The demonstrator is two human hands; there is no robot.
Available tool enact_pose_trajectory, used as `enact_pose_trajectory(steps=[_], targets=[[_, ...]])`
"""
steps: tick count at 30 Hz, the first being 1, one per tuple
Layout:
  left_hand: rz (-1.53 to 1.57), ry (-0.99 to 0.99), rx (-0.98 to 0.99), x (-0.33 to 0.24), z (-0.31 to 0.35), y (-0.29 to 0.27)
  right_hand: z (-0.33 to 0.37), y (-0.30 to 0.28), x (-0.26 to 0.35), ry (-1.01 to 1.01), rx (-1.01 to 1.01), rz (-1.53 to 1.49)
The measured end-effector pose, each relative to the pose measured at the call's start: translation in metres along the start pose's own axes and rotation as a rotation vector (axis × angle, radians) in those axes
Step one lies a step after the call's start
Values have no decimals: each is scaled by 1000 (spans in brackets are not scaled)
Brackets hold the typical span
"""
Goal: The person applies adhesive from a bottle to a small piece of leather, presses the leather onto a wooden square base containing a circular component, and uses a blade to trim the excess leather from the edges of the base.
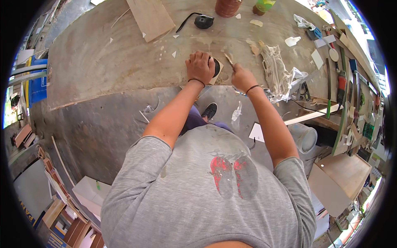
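Observation:
My left hand (200, 67) is at the front edge of the workbench, its fingers curled and closed over a small light wooden piece. A rounded black part (216, 67) lies on that piece beside my thumb; my hand hides the rest of both. Just to the right, my right hand (244, 77) is closed around a thin brush (230, 60), whose pale tip points up and left, apart from the wooden piece. Further right on the bench lies a bundle of off-white cloth (274, 70), possibly work gloves.
The workbench (103, 70) also holds a board (153, 18), a black tape measure (204, 21), a reddish-brown container (227, 7), a green-topped bottle (263, 6) and a small white bottle (292, 41). Tools, including a red-and-black one (341, 87), line the right side. A white bucket (304, 138) stands below.

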State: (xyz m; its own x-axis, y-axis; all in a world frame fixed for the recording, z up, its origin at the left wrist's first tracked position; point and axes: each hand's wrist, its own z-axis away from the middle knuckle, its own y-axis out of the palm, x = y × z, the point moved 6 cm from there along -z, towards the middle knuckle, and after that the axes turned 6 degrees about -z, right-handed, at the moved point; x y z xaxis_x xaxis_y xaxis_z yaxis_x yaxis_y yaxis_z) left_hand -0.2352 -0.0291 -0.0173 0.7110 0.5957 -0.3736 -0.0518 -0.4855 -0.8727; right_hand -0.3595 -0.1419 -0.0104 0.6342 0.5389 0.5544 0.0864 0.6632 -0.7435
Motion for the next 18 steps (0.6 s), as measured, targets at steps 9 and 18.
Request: enact_pose_trajectory(steps=[9,18], targets=[[-49,10,15,-2,-3,1,-5,7,23,-47,96,15],[-82,-11,1,-2,-4,4,-13,13,25,9,285,54]])
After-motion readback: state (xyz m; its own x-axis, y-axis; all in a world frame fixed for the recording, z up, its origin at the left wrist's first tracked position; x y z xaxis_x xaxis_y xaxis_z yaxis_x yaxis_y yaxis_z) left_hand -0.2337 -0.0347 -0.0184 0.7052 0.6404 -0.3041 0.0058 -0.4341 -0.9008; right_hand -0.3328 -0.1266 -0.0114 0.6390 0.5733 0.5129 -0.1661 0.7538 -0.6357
